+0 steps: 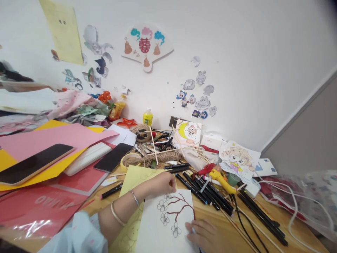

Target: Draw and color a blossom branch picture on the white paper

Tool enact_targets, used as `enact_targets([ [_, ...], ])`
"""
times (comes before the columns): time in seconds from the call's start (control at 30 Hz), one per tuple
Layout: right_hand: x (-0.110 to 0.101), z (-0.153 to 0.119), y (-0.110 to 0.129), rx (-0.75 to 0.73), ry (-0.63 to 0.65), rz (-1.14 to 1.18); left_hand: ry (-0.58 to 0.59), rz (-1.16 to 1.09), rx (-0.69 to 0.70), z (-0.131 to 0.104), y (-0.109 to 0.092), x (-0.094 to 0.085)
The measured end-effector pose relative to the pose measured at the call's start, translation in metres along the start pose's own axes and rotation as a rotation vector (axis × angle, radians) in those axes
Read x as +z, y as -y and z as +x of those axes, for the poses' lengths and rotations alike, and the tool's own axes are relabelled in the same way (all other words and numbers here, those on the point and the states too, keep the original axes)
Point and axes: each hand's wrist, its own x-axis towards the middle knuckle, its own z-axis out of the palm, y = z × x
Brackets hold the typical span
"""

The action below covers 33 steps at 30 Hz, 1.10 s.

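Yellow bottle [147, 117] and orange bottle [117, 108] near the wall, contents hard to make out. White sheet [152, 232] lies partly over a yellow sheet [137, 175], far edge toward the wall, its drawn branch [181, 206] reaching leftward; near end cut off (long axis therefore unsettled). Left hand [163, 184] at the far edge, fingers curled together, underside hidden; right hand [204, 234], blurred, at the right edge, whether its fingers clamp anything cannot be told.
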Motion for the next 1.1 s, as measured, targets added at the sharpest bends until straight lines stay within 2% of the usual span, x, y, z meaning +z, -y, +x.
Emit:
enact_targets([
  [0.1,-0.018,-0.001,0.003,0.060,0.077,0.201,0.136,-0.071,0.026,-0.004,-0.005,-0.006],
  [0.17,-0.032,0.002,0.004,0.197,0.077,0.365,0.232,-0.096,0.045,-0.007,-0.011,-0.011],
  [0.23,-0.042,0.012,0.003,0.294,-0.046,0.464,0.287,-0.083,0.067,-0.010,-0.015,-0.013],
  [0.3,-0.045,0.029,0.000,0.428,-0.214,0.505,0.292,-0.053,0.081,-0.011,-0.017,-0.014],
  [0.4,-0.033,0.062,-0.006,0.607,-0.294,0.623,0.262,0.006,0.074,-0.014,-0.019,-0.015],
  [0.53,0.002,0.100,-0.017,0.802,-0.300,1.023,0.201,0.152,0.021,-0.016,-0.018,-0.017],
  [0.6,0.017,0.109,-0.023,0.805,-0.319,1.027,0.172,0.221,0.000,-0.016,-0.018,-0.017],
  [0.73,0.031,0.112,-0.032,0.757,-0.370,0.844,0.161,0.244,0.010,-0.015,-0.015,-0.018],
  [0.83,0.031,0.108,-0.035,0.767,-0.412,0.867,0.190,0.233,0.010,-0.014,-0.013,-0.021],
  [1.0,0.026,0.103,-0.036,0.718,-0.583,0.927,0.300,0.171,-0.013,-0.011,-0.009,-0.028],
  [1.1,0.026,0.103,-0.037,0.678,-0.585,0.893,0.360,0.079,-0.021,-0.011,-0.007,-0.030],
])
